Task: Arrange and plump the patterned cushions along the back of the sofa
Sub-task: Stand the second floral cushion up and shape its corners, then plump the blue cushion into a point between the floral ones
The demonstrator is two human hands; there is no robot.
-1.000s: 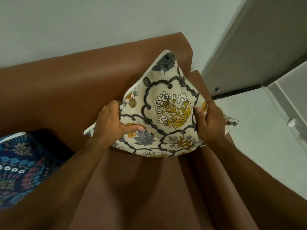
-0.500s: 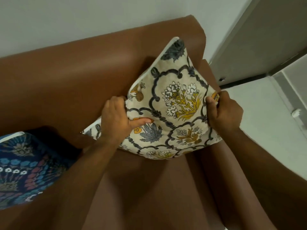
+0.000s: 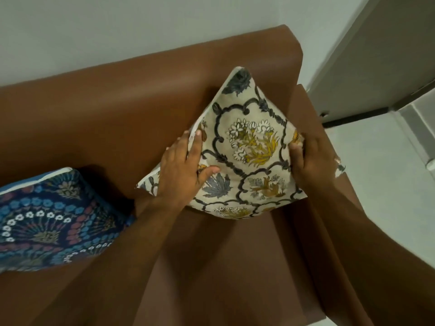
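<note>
Two forearms reach in from the near edge over the brown sofa (image 3: 211, 267) seat, where a dark blue flowered cushion (image 3: 49, 220) lies at the left, well apart from the hands. Farther in, the left hand (image 3: 181, 170) lies flat on the left side of the cream flowered cushion (image 3: 249, 156), fingers (image 3: 196, 147) straight and close together along its white edge and the thumb spread across its face, while the right hand (image 3: 310, 161) clasps the right edge, thumb in front and fingers hidden behind. The cream cushion stands on one corner between the two hands, its top corner leaning against the sofa back by the right armrest, below the pale wall (image 3: 117, 31).
</note>
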